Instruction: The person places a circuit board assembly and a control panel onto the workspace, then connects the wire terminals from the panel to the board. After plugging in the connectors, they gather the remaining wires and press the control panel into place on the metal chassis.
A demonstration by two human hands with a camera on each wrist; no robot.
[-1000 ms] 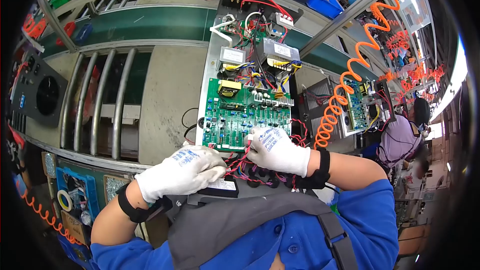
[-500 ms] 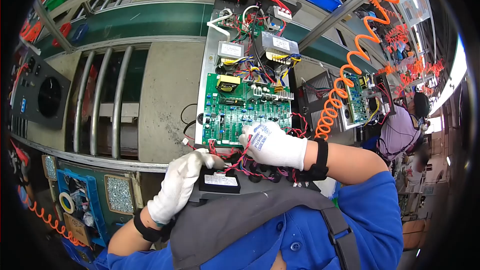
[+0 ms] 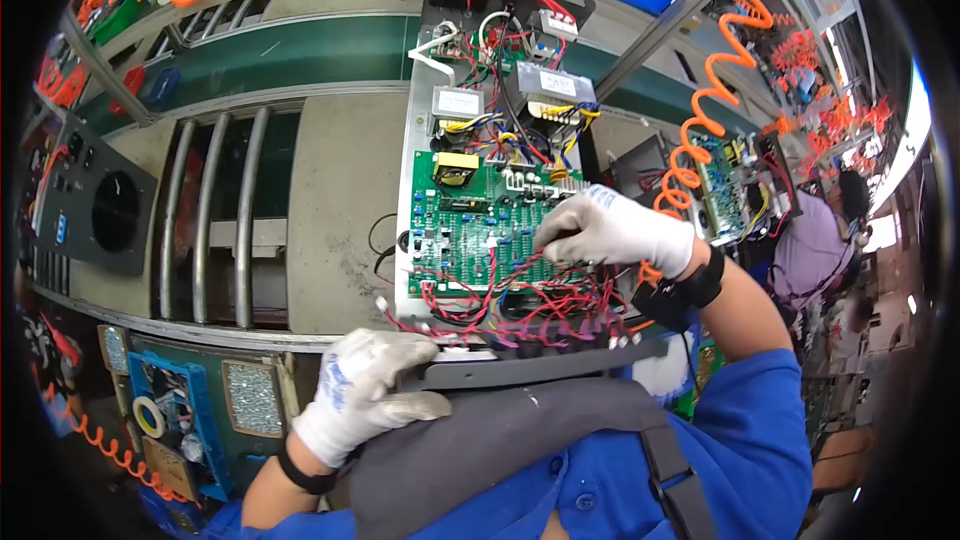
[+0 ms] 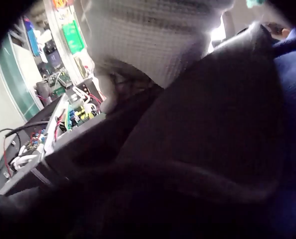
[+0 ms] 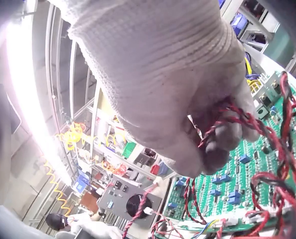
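My left hand (image 3: 365, 385), in a white glove, grips the left end of a dark panel (image 3: 520, 368), with fingers over its edge and the thumb in front. The panel stands tilted up at the near end of the chassis. Over the right part of the green circuit board (image 3: 465, 230), my gloved right hand (image 3: 615, 230) holds twisted red and black wires (image 5: 242, 119) between curled fingers and thumb. More red wires (image 3: 555, 305) bunch between the board and the panel. In the left wrist view, the glove (image 4: 148, 40) shows, but its fingertips are mostly hidden.
Transformers (image 3: 550, 85) sit farther up the chassis. An orange coiled hose (image 3: 715, 90) hangs to the right, near another open chassis (image 3: 730, 190). On the left are metal rollers (image 3: 210, 220) and a dark unit with a fan (image 3: 95, 200). A blue bin (image 3: 180, 420) stands lower left.
My left hand has left the wires and taken hold of the panel's left end. The panel has tilted up, hiding its white label. My right hand has moved up and right over the board.
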